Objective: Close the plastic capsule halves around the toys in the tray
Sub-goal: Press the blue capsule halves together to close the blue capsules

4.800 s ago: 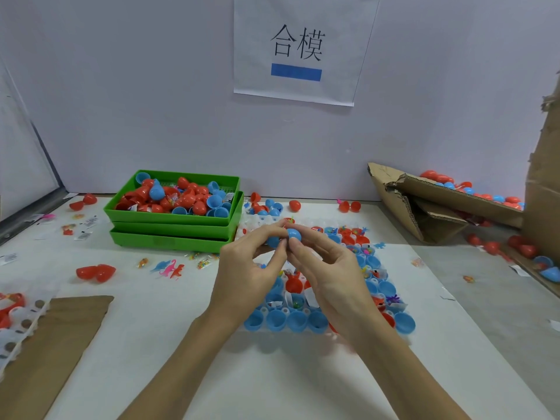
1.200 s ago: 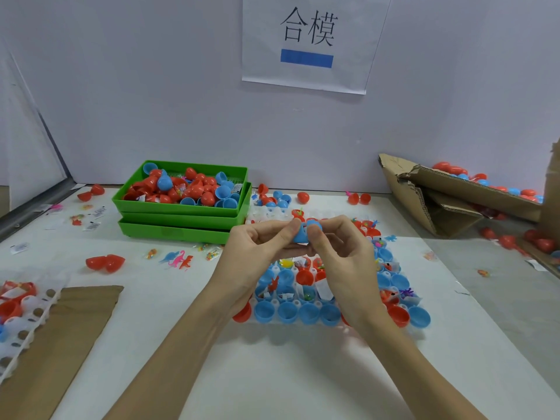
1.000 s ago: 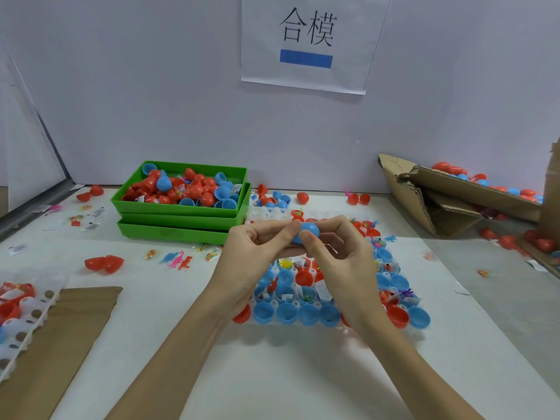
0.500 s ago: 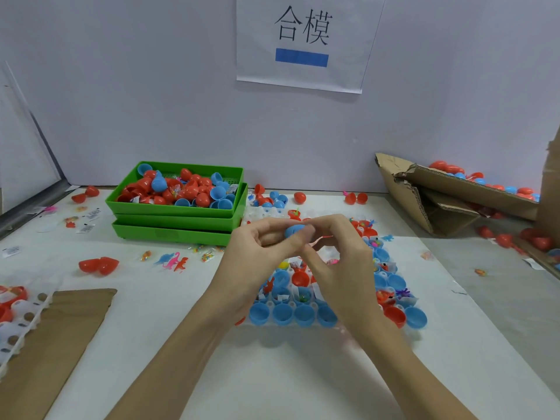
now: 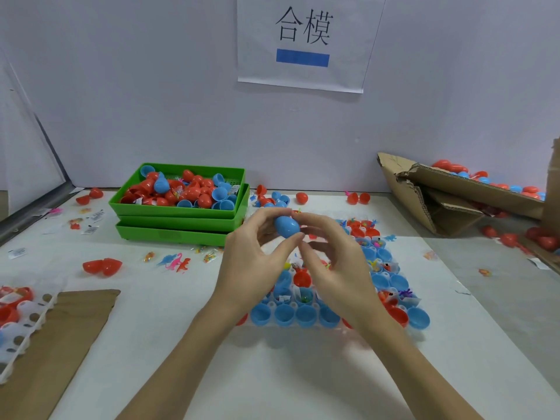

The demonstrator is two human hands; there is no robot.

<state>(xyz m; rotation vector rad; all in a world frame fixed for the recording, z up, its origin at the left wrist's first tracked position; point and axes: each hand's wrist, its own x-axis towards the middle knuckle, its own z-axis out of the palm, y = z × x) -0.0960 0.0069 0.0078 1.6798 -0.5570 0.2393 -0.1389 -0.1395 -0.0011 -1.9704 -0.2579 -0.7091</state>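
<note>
A closed blue capsule [image 5: 286, 226] is pinched between the fingertips of the left hand [image 5: 251, 268] and the right hand [image 5: 336, 268], both clamped on it and raised above the white tray [image 5: 303, 310]. The tray lies on the counter [image 5: 169, 313] just below the hands and is filled with open blue capsule halves [image 5: 285, 315] and red capsule halves [image 5: 302, 278], several with small toys [image 5: 406, 294] inside. Stacked green bins [image 5: 181, 219] heaped with loose halves are seen behind on the left. A torn cardboard box [image 5: 439, 201] is seen at the right, and a paper sign [image 5: 303, 40] on the wall.
</note>
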